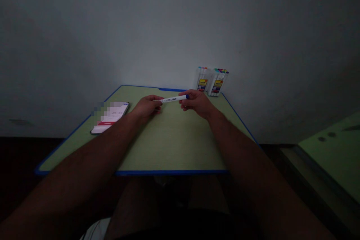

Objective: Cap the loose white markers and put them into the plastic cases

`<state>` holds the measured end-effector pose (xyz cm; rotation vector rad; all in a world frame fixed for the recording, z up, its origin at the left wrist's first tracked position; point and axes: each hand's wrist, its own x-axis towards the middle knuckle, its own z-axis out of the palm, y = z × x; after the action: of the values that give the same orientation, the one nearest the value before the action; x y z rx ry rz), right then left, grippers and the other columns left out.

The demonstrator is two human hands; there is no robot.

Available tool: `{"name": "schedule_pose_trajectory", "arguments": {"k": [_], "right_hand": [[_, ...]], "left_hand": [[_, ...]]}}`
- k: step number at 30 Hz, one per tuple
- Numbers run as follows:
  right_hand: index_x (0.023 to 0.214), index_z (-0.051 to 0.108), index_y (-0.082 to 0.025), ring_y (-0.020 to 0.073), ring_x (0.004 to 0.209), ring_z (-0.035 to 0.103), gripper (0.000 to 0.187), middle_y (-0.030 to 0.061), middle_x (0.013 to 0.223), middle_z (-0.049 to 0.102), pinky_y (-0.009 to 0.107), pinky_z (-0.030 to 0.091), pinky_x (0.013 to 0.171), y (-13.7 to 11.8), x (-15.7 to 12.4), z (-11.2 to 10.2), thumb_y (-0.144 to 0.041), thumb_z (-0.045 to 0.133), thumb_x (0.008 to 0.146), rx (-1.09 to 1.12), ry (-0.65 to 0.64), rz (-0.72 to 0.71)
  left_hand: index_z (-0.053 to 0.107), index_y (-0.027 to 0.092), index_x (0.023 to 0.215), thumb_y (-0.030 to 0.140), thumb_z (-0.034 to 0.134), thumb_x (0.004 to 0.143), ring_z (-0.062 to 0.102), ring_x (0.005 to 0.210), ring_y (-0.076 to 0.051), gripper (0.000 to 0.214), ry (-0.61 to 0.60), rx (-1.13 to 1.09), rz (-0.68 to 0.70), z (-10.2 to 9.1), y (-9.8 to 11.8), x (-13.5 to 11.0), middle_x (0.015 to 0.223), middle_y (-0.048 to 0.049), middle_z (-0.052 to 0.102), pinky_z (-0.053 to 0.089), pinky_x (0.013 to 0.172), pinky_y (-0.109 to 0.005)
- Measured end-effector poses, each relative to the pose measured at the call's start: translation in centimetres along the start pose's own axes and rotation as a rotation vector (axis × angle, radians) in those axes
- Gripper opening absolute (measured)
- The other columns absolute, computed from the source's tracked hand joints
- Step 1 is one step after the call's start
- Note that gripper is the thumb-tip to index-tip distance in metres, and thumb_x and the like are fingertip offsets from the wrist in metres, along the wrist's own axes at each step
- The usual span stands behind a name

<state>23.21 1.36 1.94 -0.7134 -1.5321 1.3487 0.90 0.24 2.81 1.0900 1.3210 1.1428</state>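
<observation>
A white marker (171,99) with a dark blue end is held nearly level above the table, its right end slightly higher. My left hand (147,107) pinches its left end between thumb and fingers. At the other end, my right hand (197,102) grips the marker by its dark blue end. Dark printing shows along the barrel between my hands. Beyond my right hand, two clear cases of markers (216,83) stand upright at the table's back right, with caps in several colours.
The pale green table (174,142) has a blue rim and stands against a grey wall (157,26). A phone (112,118) with a lit screen lies at the left, beside my left forearm. A green panel (334,146) is at the far right.
</observation>
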Motion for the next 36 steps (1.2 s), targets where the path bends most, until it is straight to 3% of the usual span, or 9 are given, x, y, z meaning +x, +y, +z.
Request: {"name": "schedule_pose_trajectory", "arguments": {"k": [9,14,19,27,36], "right_hand": [[0.101,0.075,-0.019,0.0108,0.058,0.063,0.04,-0.0018,0.069,0.068,0.026,0.056,0.055,0.8,0.2,-0.9,-0.026,0.085,0.063,-0.09,0.108,0.018],[0.093,0.076,-0.015,0.0087,0.048,0.055,0.029,-0.0032,0.057,0.063,0.023,0.052,0.048,1.5,0.5,-1.5,-0.018,0.081,0.064,-0.222,0.222,0.05],[0.09,0.075,-0.015,0.0107,0.052,0.058,0.024,-0.0009,0.062,0.065,0.024,0.054,0.048,1.6,0.4,-1.6,-0.008,0.075,0.067,-0.287,0.291,0.141],[0.089,0.072,-0.015,0.0111,0.055,0.061,0.022,0.002,0.07,0.068,0.022,0.053,0.047,0.9,0.0,-0.7,0.001,0.068,0.074,-0.322,0.285,0.254],[0.092,0.071,-0.016,0.0099,0.056,0.064,0.024,0.0021,0.073,0.071,0.019,0.053,0.048,1.6,0.1,-1.2,-0.003,0.073,0.073,-0.335,0.238,0.244]], "left_hand": [[0.07,0.014,0.085,0.007,0.068,0.076,0.054,0.055,-0.011,0.012,0.047,0.058,0.089,-0.3,-0.6,0.7,0.063,0.0001,0.059,0.048,0.054,-0.025],[0.07,0.015,0.084,0.012,0.074,0.071,0.054,0.053,-0.01,0.013,0.074,0.152,0.275,-0.5,-0.9,1.1,0.062,0.0022,0.06,0.049,0.056,-0.026],[0.07,0.016,0.08,0.015,0.078,0.066,0.054,0.054,-0.01,0.017,0.022,0.255,0.429,-0.4,-0.7,0.5,0.061,0.0028,0.061,0.043,0.054,-0.025],[0.07,0.017,0.081,0.021,0.081,0.063,0.051,0.056,-0.01,0.021,-0.082,0.259,0.545,-0.1,-0.7,-0.1,0.063,0.0029,0.061,0.038,0.054,-0.025],[0.07,0.018,0.081,0.025,0.081,0.063,0.052,0.059,-0.011,0.022,-0.11,0.233,0.581,0.0,-1.3,0.6,0.065,0.0021,0.062,0.04,0.057,-0.026]]}}
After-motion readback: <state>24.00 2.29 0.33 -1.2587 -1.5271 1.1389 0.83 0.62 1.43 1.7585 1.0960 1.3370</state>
